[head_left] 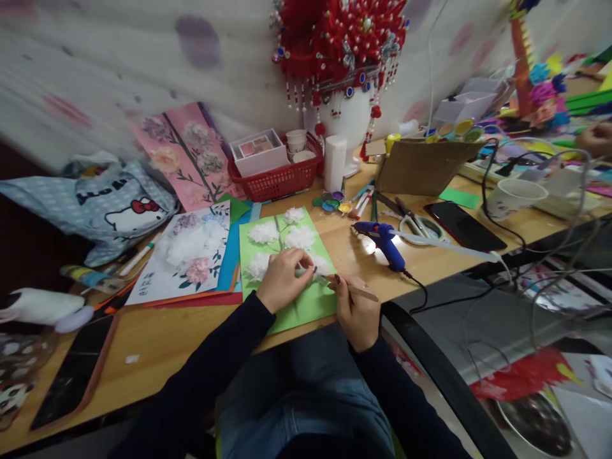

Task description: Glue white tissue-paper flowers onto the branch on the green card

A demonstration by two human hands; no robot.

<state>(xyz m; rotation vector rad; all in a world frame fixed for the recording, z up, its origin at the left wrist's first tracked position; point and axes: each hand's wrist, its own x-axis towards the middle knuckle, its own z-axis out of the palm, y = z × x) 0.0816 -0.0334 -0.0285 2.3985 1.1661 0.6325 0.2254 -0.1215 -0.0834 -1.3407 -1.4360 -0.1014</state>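
Note:
On the table in front of me lies a light green sheet (310, 313) with several fluffy white flowers (300, 238) and a dark stem on it. My left hand (287, 279) rests over the sheet, thumb and fingers pinched on a white flower (321, 262) that they partly cover. My right hand (357, 311) is closed around slim, copper-coloured tweezers (364, 293), their tip pointing left toward that flower. Whether the tip touches the petals is too small to tell.
A blue glue gun (382, 242) with a white stick lies right of the sheet, near scissors (415, 220) and a black phone (465, 224). Flower artwork (189, 248) lies left. Behind stand a red basket (277, 182) and a brown cardboard piece (425, 169). Another person's hand (595, 139) shows far right.

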